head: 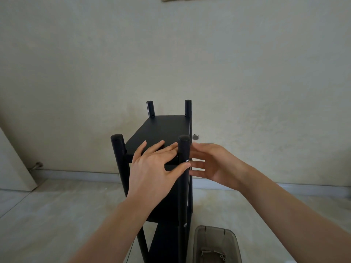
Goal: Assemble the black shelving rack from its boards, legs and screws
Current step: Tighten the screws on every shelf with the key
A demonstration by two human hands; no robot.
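The left hand [152, 168] lies flat on the near end of the top board [161, 130], fingers spread, thumb touching a silver screw [187, 161] in the near right leg [183, 168], probably steadying the board while that joint is seated. The right hand [210, 162] hovers just right of the same leg, fingers straight and loosely apart, gripping nothing. The black rack [171, 186] stands upright on the floor [57, 215] before a pale wall [171, 54], four leg tops poking above the board. Near right, a clear tray [235, 242] holds spare screws [212, 254]; nothing blocks the reach.
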